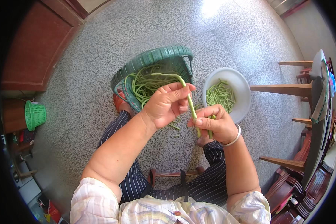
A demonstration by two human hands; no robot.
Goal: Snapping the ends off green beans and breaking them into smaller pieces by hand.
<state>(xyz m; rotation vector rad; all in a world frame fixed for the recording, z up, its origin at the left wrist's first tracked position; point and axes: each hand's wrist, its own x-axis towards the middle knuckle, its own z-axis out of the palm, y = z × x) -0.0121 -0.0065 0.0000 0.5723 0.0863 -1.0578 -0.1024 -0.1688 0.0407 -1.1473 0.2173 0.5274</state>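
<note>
A long green bean (pixel 191 104) is stretched between both hands. My left hand (pixel 168 102) pinches it near its bend, and the thin upper end droops left over the basket. Lower down, my right hand (pixel 212 120) grips the same bean between thumb and fingers, with short cut bean pieces (pixel 210 133) also held in its fingers. Behind the left hand stands a green woven basket (pixel 156 57) with a heap of long beans (pixel 145 84) inside. A white plastic basin (pixel 243 84) beside the right hand holds many short bean pieces (pixel 219 95).
Bean scraps (pixel 174 126) lie on the speckled floor (pixel 95 70) between the feet. Under me is a low wooden stool (pixel 170 174). On the right stands a table with wooden legs (pixel 281 90); at the left are a bright green plastic basket (pixel 35 115) and a reddish wooden door (pixel 30 47).
</note>
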